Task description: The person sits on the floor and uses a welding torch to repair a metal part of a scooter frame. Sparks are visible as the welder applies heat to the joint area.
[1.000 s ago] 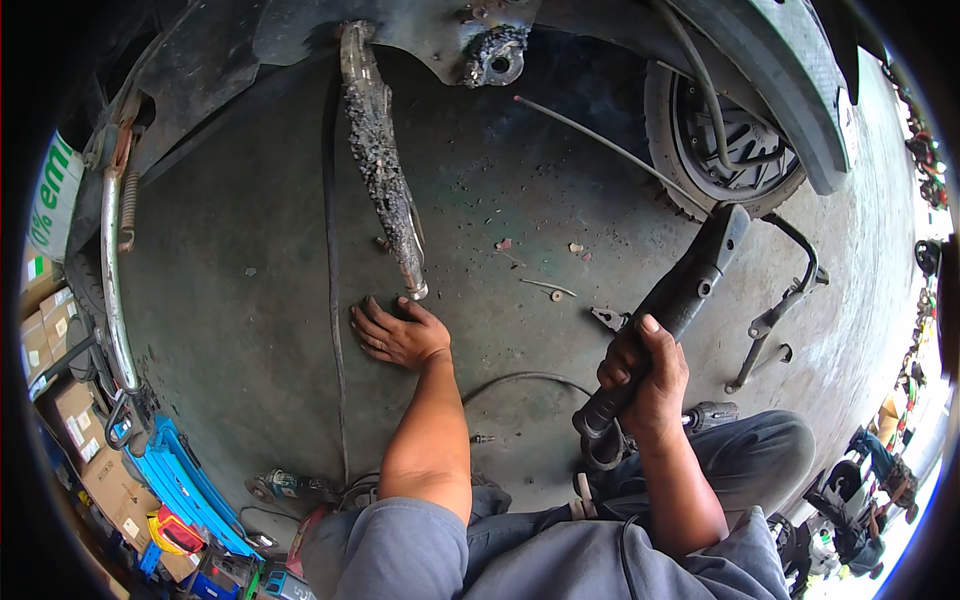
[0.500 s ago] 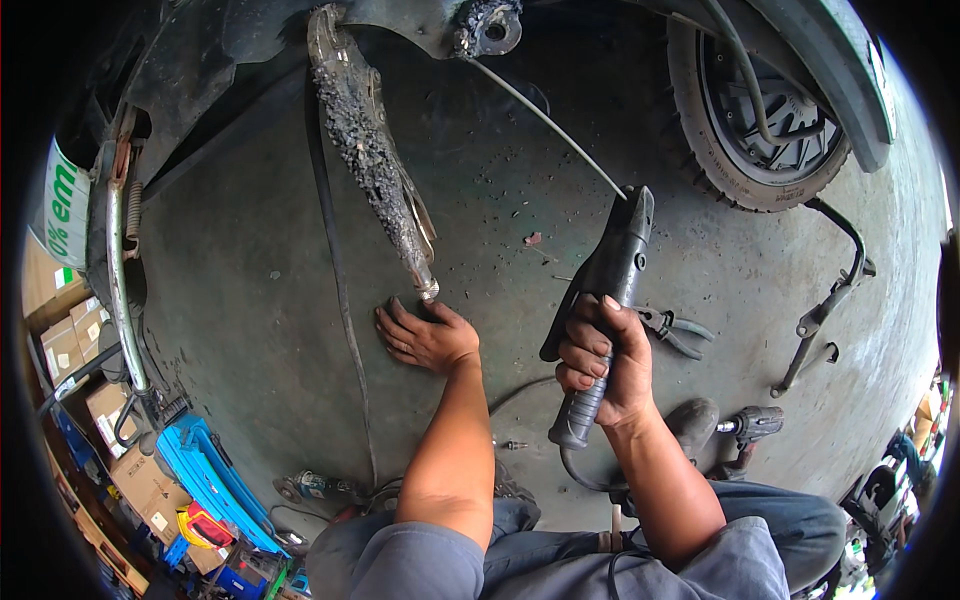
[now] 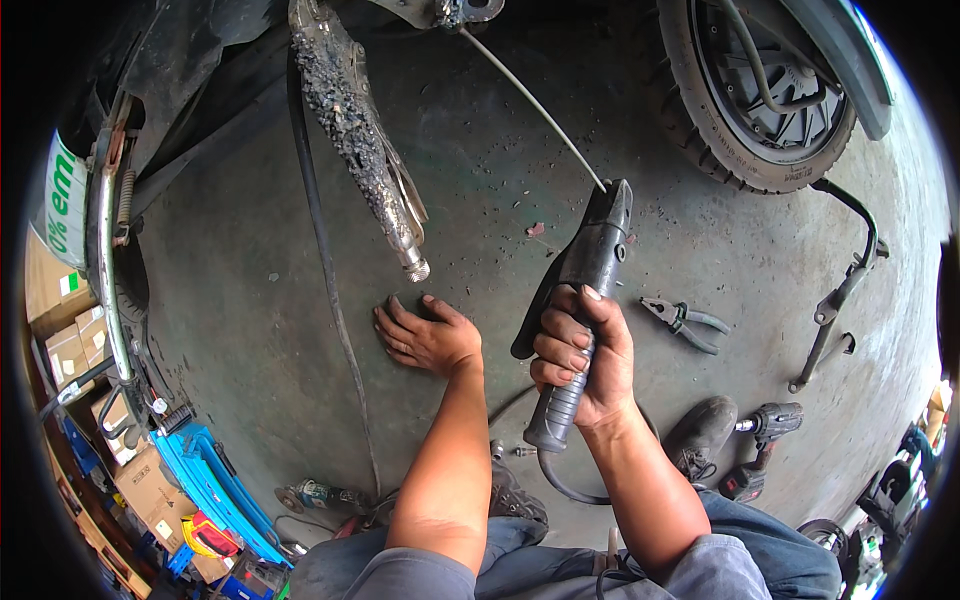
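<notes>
My right hand [image 3: 588, 355] is wrapped round the ridged handle of a black welding electrode holder [image 3: 592, 250]. A thin welding rod [image 3: 530, 98] runs from its jaws up to a metal lug [image 3: 452, 12] at the top edge; whether its tip touches I cannot tell. My left hand [image 3: 430, 335] is open, palm down over the floor, holding nothing. Just beyond its fingertips is the knurled end screw of a pair of locking pliers [image 3: 350, 125], thickly crusted with dark spatter. The pliers' upper end goes out of view at the top.
A tyred wheel [image 3: 770, 120] stands at the upper right, near a bent black metal stand [image 3: 842, 285]. Combination pliers [image 3: 685, 322], a cordless impact driver [image 3: 768, 435] and an angle grinder [image 3: 325, 495] lie on the floor. A black cable [image 3: 330, 260] crosses it. Blue plastic panels [image 3: 210, 490] and cardboard boxes [image 3: 150, 490] are at left.
The view has shifted a little. My right hand and the electrode holder have moved slightly left. The locking pliers' end screw now shows apart from my left fingertips, which it overlapped before.
</notes>
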Available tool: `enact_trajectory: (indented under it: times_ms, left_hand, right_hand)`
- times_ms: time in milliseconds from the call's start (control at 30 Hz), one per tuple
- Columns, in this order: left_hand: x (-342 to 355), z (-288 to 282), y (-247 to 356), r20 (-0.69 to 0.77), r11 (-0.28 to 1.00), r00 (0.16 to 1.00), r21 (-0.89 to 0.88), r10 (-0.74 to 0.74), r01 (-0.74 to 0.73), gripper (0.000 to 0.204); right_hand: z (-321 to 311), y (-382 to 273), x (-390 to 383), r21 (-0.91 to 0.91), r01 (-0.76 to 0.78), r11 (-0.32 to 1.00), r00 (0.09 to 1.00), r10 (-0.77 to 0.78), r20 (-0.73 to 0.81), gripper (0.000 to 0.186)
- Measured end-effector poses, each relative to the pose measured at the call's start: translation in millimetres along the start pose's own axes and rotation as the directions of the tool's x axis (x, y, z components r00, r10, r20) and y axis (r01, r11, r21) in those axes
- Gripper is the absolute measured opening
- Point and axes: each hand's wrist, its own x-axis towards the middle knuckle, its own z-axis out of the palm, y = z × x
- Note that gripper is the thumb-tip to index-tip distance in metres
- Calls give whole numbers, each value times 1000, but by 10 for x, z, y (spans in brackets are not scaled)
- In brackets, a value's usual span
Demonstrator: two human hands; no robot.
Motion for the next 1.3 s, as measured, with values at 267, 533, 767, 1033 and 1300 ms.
enact_trajectory:
  times_ms: [267,533,767,1033,1300]
  left_hand:
    - [-2,-13,-6,3,1000,1000,-4,-3,3,54]
    - [-1,-24,6,11,1000,1000,-18,-6,6,55]
    - [8,-13,-19,13,1000,1000,-6,-11,11,54]
    - [5,-18,-5,15,1000,1000,-6,-16,16,54]
    - [11,11,-9,2,1000,1000,2,-15,15,55]
  right_hand:
    - [25,39,34,30,-16,999,1000,16,13,19]
    - [42,45,4,71,-35,997,999,33,37,18]
    - [-17,55,69,229,-142,963,988,123,95,20]
    - [-144,122,293,339,-212,917,971,157,182,22]
    - [-184,-131,506,-3,-137,991,990,137,-12,24]
